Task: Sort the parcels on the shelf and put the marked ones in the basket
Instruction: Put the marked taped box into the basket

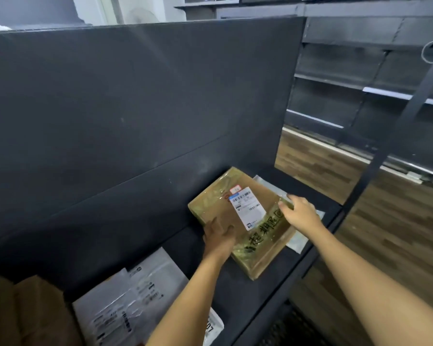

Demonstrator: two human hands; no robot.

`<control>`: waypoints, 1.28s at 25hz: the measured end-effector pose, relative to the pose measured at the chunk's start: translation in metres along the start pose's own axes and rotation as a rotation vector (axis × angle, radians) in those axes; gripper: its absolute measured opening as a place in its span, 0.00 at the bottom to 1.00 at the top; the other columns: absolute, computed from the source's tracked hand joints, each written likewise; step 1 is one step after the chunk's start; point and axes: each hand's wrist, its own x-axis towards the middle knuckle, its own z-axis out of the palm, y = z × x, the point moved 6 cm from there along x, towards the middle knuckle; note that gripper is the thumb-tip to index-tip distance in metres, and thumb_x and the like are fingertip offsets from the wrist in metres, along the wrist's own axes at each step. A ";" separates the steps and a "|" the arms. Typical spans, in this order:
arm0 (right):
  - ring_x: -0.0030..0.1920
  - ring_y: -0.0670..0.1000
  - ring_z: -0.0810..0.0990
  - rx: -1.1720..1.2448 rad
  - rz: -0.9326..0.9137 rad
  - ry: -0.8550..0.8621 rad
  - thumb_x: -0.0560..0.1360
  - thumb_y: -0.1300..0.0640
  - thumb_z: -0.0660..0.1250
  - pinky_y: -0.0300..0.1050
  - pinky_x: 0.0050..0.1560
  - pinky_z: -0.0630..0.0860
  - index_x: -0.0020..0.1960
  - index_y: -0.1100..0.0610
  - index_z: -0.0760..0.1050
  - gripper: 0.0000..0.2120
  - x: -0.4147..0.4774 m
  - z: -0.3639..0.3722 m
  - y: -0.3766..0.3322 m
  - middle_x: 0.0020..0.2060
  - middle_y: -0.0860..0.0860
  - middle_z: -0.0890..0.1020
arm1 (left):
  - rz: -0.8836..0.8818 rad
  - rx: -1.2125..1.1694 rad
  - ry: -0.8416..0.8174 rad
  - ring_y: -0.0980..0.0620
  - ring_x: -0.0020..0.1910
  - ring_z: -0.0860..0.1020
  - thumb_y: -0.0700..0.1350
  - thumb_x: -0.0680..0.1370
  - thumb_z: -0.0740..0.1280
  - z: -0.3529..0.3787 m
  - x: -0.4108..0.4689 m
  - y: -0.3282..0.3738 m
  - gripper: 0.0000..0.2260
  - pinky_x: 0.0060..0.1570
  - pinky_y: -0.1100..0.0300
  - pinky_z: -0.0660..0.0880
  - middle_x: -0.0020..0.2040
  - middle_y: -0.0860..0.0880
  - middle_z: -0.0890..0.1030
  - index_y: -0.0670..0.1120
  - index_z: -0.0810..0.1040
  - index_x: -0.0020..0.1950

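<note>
A flat brown cardboard parcel (245,221), wrapped in clear tape, lies on the dark shelf (235,290) near its right end. It carries a white shipping label and black handwritten characters on top. My left hand (219,237) grips its near left edge. My right hand (299,211) holds its right edge, fingers curled over the side. Beneath the parcel lies a clear plastic mailer (298,240), partly hidden. No basket is in view.
White plastic mailers (133,298) with labels lie on the shelf at lower left, beside a brown box (28,310). A dark back panel (135,108) rises behind the shelf. A dark upright post (395,131) stands at the right, with wood floor (398,233) and more shelving beyond.
</note>
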 end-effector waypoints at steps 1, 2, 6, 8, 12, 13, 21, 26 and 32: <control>0.73 0.59 0.60 -0.009 -0.003 -0.018 0.79 0.41 0.54 0.59 0.70 0.62 0.74 0.51 0.61 0.27 0.007 0.002 0.001 0.73 0.54 0.64 | -0.034 -0.031 0.018 0.43 0.73 0.59 0.50 0.79 0.57 -0.001 0.004 -0.002 0.25 0.72 0.51 0.60 0.76 0.45 0.56 0.48 0.58 0.76; 0.73 0.60 0.61 -0.007 -0.002 -0.036 0.78 0.41 0.54 0.59 0.70 0.63 0.74 0.51 0.61 0.27 0.014 0.005 0.001 0.73 0.54 0.63 | -0.077 -0.061 0.041 0.42 0.72 0.61 0.51 0.79 0.57 -0.003 0.008 -0.005 0.24 0.71 0.50 0.61 0.75 0.44 0.57 0.48 0.60 0.75; 0.72 0.61 0.62 0.023 -0.006 -0.086 0.79 0.43 0.54 0.55 0.70 0.62 0.74 0.53 0.61 0.27 0.039 0.024 0.005 0.73 0.57 0.64 | -0.225 -0.243 0.085 0.44 0.73 0.61 0.52 0.80 0.57 -0.003 0.015 -0.027 0.24 0.68 0.55 0.60 0.75 0.44 0.60 0.47 0.60 0.75; 0.72 0.61 0.62 0.011 0.003 -0.114 0.79 0.44 0.54 0.55 0.71 0.60 0.73 0.55 0.61 0.26 0.049 0.034 0.015 0.72 0.58 0.66 | -0.369 -0.392 0.045 0.45 0.72 0.64 0.53 0.80 0.58 0.007 0.015 -0.045 0.25 0.65 0.56 0.63 0.75 0.46 0.63 0.46 0.59 0.75; 0.71 0.60 0.63 0.028 0.075 -0.107 0.79 0.45 0.52 0.56 0.70 0.60 0.72 0.54 0.64 0.24 0.056 0.035 0.028 0.72 0.56 0.66 | -0.528 -0.683 -0.091 0.48 0.68 0.70 0.54 0.80 0.59 0.038 0.009 -0.057 0.21 0.63 0.54 0.67 0.70 0.48 0.71 0.48 0.68 0.71; 0.70 0.60 0.63 0.030 0.060 -0.094 0.80 0.46 0.53 0.55 0.70 0.60 0.70 0.55 0.66 0.22 0.054 0.035 0.028 0.71 0.56 0.68 | -0.514 -0.705 -0.088 0.49 0.65 0.72 0.53 0.80 0.59 0.042 0.007 -0.056 0.19 0.62 0.54 0.68 0.68 0.48 0.73 0.49 0.70 0.69; 0.33 0.52 0.70 0.494 0.006 0.118 0.79 0.49 0.59 0.44 0.32 0.64 0.42 0.60 0.69 0.14 -0.003 0.025 0.031 0.35 0.53 0.73 | -0.084 -0.567 0.144 0.57 0.59 0.73 0.52 0.81 0.55 -0.012 -0.015 -0.026 0.17 0.60 0.60 0.66 0.60 0.58 0.75 0.53 0.71 0.68; 0.38 0.47 0.72 0.822 -0.030 0.273 0.77 0.50 0.60 0.44 0.38 0.67 0.33 0.50 0.69 0.14 -0.048 -0.001 0.033 0.34 0.43 0.75 | 0.151 -0.561 0.129 0.67 0.55 0.72 0.50 0.81 0.56 -0.038 -0.039 0.022 0.16 0.50 0.72 0.66 0.59 0.63 0.74 0.57 0.69 0.69; 0.36 0.42 0.69 0.984 -0.340 0.517 0.74 0.47 0.59 0.42 0.40 0.65 0.32 0.45 0.67 0.12 -0.090 -0.084 -0.016 0.33 0.40 0.74 | 0.551 -0.608 0.147 0.65 0.60 0.74 0.44 0.82 0.57 -0.080 -0.081 0.089 0.14 0.51 0.79 0.69 0.62 0.57 0.76 0.48 0.71 0.67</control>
